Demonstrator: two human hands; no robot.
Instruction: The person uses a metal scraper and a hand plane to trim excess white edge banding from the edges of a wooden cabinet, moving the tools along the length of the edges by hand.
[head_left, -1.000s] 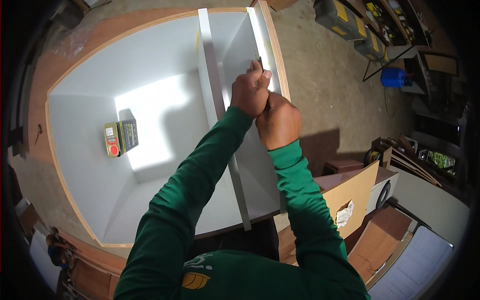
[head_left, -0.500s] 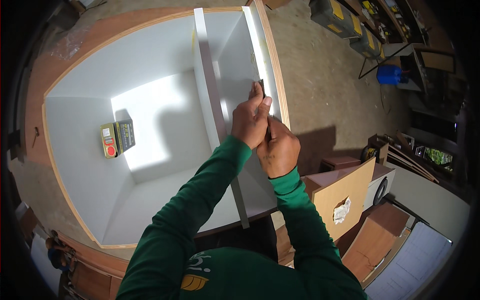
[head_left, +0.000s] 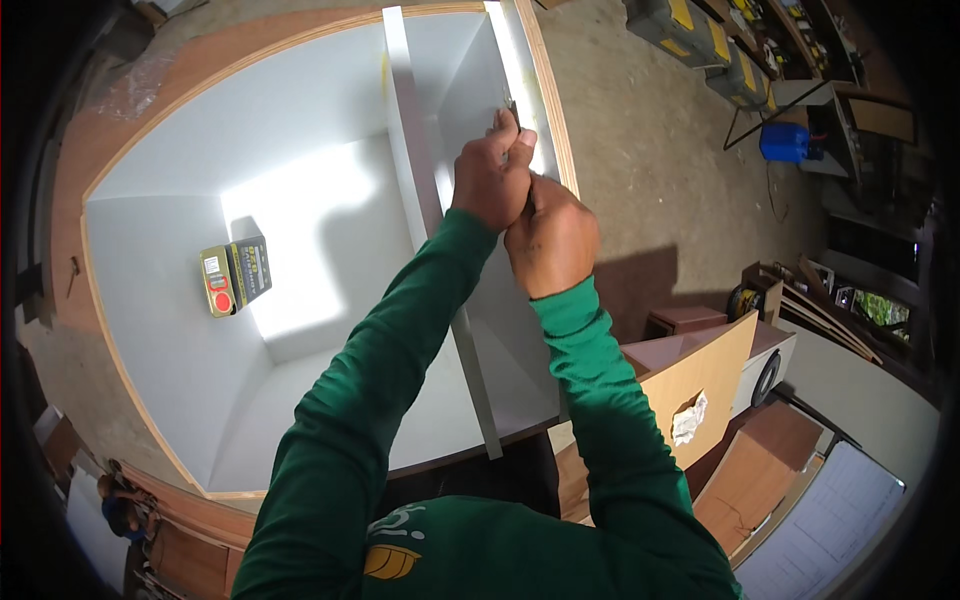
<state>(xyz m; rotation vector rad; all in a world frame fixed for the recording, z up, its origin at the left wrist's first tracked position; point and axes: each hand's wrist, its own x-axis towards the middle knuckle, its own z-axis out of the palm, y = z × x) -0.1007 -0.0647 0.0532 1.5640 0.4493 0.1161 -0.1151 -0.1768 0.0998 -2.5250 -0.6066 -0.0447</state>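
Both my hands are closed on a thin dark flat tool (head_left: 514, 116) whose exact kind I cannot make out. Its tip shows just past the fingers, against the white right-hand edge strip of an open cabinet box (head_left: 548, 92). My left hand (head_left: 490, 182) grips the forward part, with its thumb and fingers near the tip. Close behind and to the right, my right hand (head_left: 553, 237) wraps the rear end, mostly hiding it. A white divider (head_left: 405, 130) runs lengthwise to the left of my hands.
A rectangular tin (head_left: 218, 285) with a red cap sits inside the cabinet at the left. Beyond the right side are toolboxes (head_left: 680, 30), a blue jug (head_left: 783, 143) and wooden panels (head_left: 700, 390). Another person (head_left: 125, 510) is at the far lower left.
Both hands have moved forward, away from me, along the cabinet's right edge, with the dark tool still gripped. The tin and the divider stay put.
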